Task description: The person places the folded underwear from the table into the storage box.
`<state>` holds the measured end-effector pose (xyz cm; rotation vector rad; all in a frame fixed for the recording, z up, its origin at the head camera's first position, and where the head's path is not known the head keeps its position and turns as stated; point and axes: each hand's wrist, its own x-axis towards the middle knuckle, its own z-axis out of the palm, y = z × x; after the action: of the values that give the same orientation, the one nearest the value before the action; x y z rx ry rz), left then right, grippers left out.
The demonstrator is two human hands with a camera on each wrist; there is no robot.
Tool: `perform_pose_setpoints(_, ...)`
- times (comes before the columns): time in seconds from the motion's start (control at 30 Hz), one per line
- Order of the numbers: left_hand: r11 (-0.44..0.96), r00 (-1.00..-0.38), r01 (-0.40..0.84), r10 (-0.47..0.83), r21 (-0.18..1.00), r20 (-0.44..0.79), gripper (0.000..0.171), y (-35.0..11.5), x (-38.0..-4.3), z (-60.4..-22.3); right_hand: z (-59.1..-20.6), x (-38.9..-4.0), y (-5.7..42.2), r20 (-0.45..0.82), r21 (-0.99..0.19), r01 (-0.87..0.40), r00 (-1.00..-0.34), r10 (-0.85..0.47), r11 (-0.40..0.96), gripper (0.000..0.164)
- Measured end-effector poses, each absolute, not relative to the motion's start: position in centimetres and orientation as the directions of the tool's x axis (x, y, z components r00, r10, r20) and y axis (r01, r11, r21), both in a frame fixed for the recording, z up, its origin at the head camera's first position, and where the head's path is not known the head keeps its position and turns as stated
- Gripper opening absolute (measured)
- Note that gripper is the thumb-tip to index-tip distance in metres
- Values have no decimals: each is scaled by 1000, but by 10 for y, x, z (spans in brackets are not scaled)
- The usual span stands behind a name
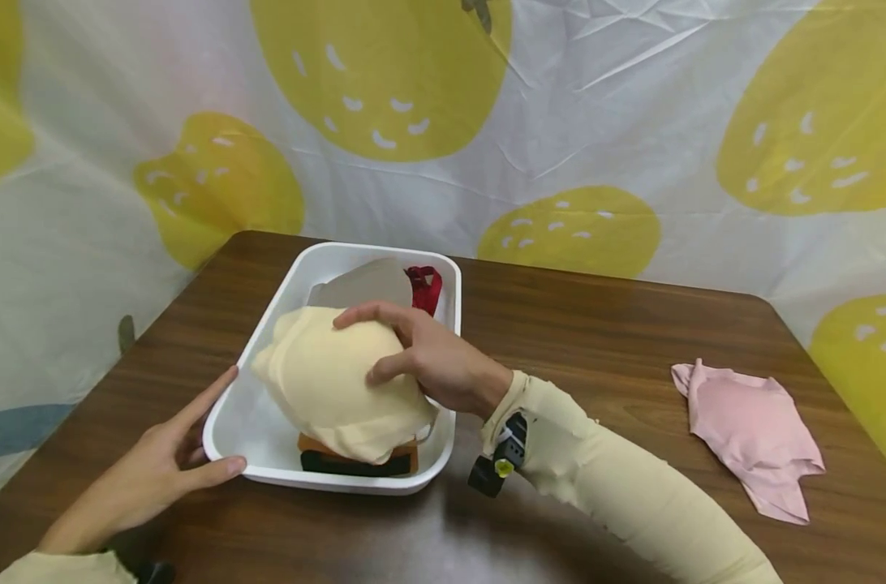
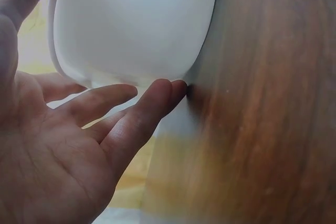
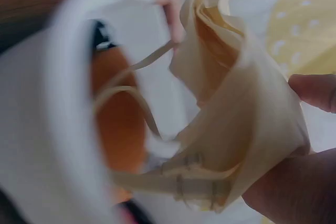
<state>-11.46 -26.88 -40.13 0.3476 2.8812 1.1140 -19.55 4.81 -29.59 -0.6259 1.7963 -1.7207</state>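
Observation:
Over the white tub point(image 1: 227, 450), my right hand point(image 1: 443, 361) grips a cream bra point(image 1: 341, 377) from its right side, thumb and fingers spread across it. In the right wrist view, the straps and adjuster rings of the bra point(image 3: 226, 129) hang toward the tub, and its cups look folded together. My left hand point(image 1: 144, 478) touches the tub's near left corner from outside, with thumb and index finger apart along the rim. From the left wrist, extended fingers point(image 2: 152, 98) show against the tub's outer wall point(image 2: 131, 30).
Inside the tub lie a grey piece point(image 1: 373, 284), a red strappy item point(image 1: 424, 288) and an orange and black item point(image 1: 355, 464), partly covered by the bra. A pink garment point(image 1: 753, 422) lies at the right on the brown table point(image 1: 574, 324). A lemon-print curtain point(image 1: 582, 122) hangs behind.

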Motion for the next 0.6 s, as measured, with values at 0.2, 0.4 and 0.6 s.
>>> perform_pose_setpoints(0.2, 693, -971, 206, 234, 691, 55, 103, -268, -114, -399, -320, -200, 52, -146, -957, -84, -691, -708, 279, 60)
perform_pose_setpoints(0.4, 714, -976, 179, 214, 677, 32, 103, -269, -114, -399, -326, -208, 53, -108, -794, -382, -676, -729, 472, 56)
perform_pose_setpoints(0.6, 706, -976, 182, 213, 684, 41, 103, -270, -113, -401, -324, -208, 52, -7, -551, -652, -620, -785, 521, 53)
